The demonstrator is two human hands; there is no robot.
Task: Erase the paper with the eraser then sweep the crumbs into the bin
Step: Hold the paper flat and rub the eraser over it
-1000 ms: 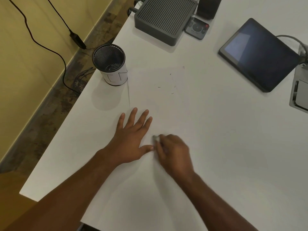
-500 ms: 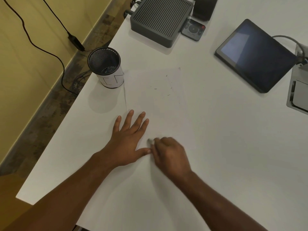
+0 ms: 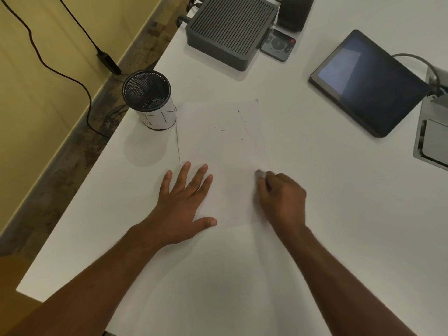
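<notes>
A white sheet of paper (image 3: 225, 151) lies flat on the white table, with faint pencil marks and dark crumbs (image 3: 241, 138) on its far half. My left hand (image 3: 183, 207) presses flat on the paper's near left part, fingers spread. My right hand (image 3: 281, 200) is closed around a small grey eraser (image 3: 260, 174), whose tip touches the paper near its right edge. The bin (image 3: 149, 100), a black mesh cup with a white paper band, stands at the paper's far left corner, close to the table's left edge.
A dark ribbed box (image 3: 230, 30), a small remote (image 3: 278, 46) and a dark tablet (image 3: 368, 81) sit along the far side. A grey metal fixture (image 3: 431, 139) is at the right. The table's left edge (image 3: 80, 190) drops to the floor, where a black cable (image 3: 72, 78) runs.
My right hand with the eraser has moved right, away from my left thumb, to the paper's right side. My left hand stays pressed on the sheet.
</notes>
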